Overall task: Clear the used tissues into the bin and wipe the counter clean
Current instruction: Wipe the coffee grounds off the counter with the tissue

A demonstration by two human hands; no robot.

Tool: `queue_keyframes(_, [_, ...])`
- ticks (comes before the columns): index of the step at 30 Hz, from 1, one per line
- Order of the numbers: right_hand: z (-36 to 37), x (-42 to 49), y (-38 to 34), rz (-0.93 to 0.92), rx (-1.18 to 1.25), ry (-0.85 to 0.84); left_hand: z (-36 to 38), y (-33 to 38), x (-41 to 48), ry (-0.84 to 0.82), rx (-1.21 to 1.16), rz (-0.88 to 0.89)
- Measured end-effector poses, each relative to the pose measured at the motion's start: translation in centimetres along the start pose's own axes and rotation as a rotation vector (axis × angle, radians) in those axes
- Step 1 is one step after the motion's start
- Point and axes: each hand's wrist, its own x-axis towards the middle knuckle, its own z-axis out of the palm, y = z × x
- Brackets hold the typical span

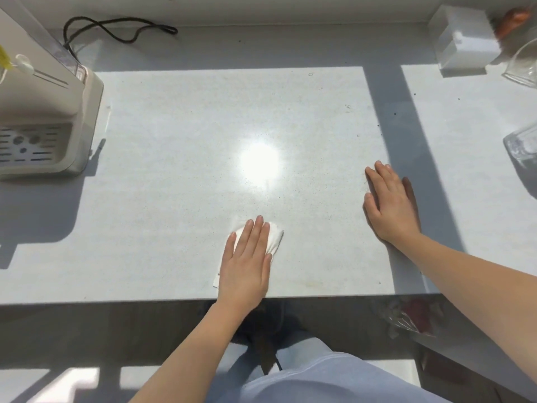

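My left hand [247, 257] lies flat on a white tissue [276, 238] and presses it onto the pale grey counter [180, 135] near the front edge. Its fingers are straight. The tissue shows past the fingertips and at the wrist's left side. My right hand [389, 205] rests flat on the counter further right, palm down, holding nothing. Small dark specks dot the counter beyond my right hand. A bin with a clear plastic liner [406, 318] sits below the counter's front edge at the right.
A beige water dispenser [43, 112] with a drip tray stands at the left, its black cord [116, 27] looped behind it. A clear box [465, 45] and glass vessels [523, 65] stand at the back right. Sun glare marks the counter's middle.
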Motion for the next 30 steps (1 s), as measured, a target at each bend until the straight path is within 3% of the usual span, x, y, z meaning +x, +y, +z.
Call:
queue_keyframes(7, [0.1,0.0,-0.1,0.015,-0.017,0.009,-4.7,-16.0,-1.7,0.145,0.001,-0.444])
queue_keyframes(11, [0.3,0.1,-0.1,0.02,-0.03,0.017,-5.1,-17.2,-1.3,0.181,0.013,-0.534])
queue_keyframes(14, [0.3,0.1,-0.2,0.021,-0.027,0.017,-4.2,-14.2,-1.3,0.118,0.045,-0.398])
queue_keyframes(22, [0.0,0.0,-0.5,0.017,-0.032,0.02,0.9,2.9,-1.5,-0.063,0.096,0.329])
queue_keyframes(30, [-0.1,0.0,-0.6,0.008,-0.027,0.016,2.4,12.2,-0.1,-0.169,0.103,0.34])
